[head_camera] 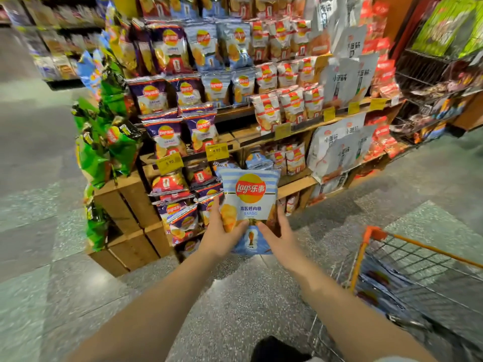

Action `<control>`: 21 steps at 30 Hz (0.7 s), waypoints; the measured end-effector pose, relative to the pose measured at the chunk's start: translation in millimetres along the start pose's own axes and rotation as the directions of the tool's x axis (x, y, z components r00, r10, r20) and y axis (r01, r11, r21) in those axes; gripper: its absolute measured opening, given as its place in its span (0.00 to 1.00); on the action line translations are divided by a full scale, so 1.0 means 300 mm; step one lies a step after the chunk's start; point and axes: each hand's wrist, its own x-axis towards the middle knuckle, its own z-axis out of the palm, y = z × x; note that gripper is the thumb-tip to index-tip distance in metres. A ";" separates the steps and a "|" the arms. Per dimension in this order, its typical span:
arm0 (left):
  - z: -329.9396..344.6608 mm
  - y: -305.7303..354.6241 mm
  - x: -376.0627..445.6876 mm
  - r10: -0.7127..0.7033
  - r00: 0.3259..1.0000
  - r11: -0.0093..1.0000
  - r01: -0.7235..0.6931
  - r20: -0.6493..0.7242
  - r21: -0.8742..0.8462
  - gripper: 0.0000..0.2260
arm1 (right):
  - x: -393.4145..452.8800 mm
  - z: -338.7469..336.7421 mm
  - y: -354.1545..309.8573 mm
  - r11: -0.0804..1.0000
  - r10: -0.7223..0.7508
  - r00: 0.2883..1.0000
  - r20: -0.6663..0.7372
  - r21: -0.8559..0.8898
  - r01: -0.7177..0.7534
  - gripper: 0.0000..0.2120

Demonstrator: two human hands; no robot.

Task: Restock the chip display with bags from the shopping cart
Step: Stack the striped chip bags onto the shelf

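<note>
I hold a light blue Lay's chip bag (249, 202) upright in front of the wooden chip display (295, 182). My left hand (222, 235) grips its lower left side, thumb across the front. My right hand (278, 236) grips its lower right side the same way. The bag hangs just before the lowest shelf, where another light blue bag (257, 159) stands behind it. The orange wire shopping cart (407, 280) is at my lower right with several bags (376, 283) lying inside.
Purple, blue and red-white chip bags fill the upper shelves, with yellow price tags (217, 151) on the edges. Green bags (109, 142) hang on the display's left end. Wire baskets (431, 82) of snacks stand at the right. Speckled floor (235, 309) lies between me and the display.
</note>
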 end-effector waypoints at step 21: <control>-0.013 0.184 0.801 -0.013 1.000 0.998 0.014 -0.027 0.061 0.41 | 0.811 -0.076 -0.130 0.991 0.064 0.997 -0.040 0.122 -0.059 0.37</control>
